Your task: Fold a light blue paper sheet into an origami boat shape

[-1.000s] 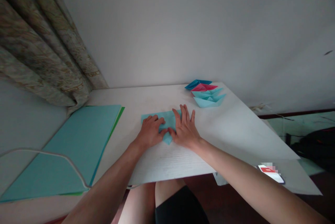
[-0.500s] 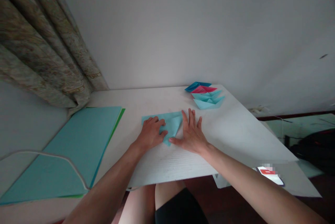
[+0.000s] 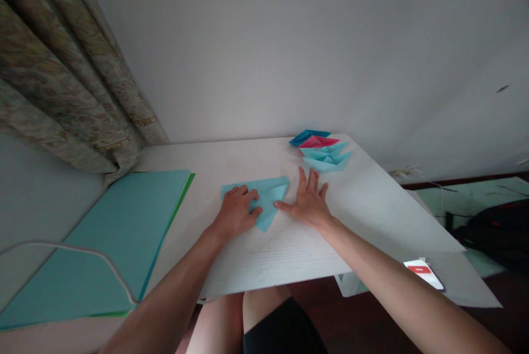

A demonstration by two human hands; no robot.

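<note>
A folded sheet of light blue paper point(image 3: 270, 198) lies on the white table, its lower end coming to a point toward me. My left hand point(image 3: 238, 208) rests on its left half with bent fingers and holds it down against the tabletop; the paper under that palm is hidden. To the right of the sheet is my right hand point(image 3: 309, 199), fingers spread. Its thumb tip is at the paper's slanting right edge, and whether it touches I cannot tell. The other fingers point toward the folded paper boats point(image 3: 327, 162).
Pink and dark blue boats stand behind the light blue ones. Large light blue sheets point(image 3: 111, 232) over green ones lie at the left, crossed by a white cable point(image 3: 82, 245). A lit phone point(image 3: 425, 275) lies lower right. Curtain point(image 3: 74, 78) and wall border the table point(image 3: 248, 155).
My right hand has moved right and slightly away from me, off the sheet's right corner, uncovering that edge. The left hand stays on the paper. The view has shifted slightly.
</note>
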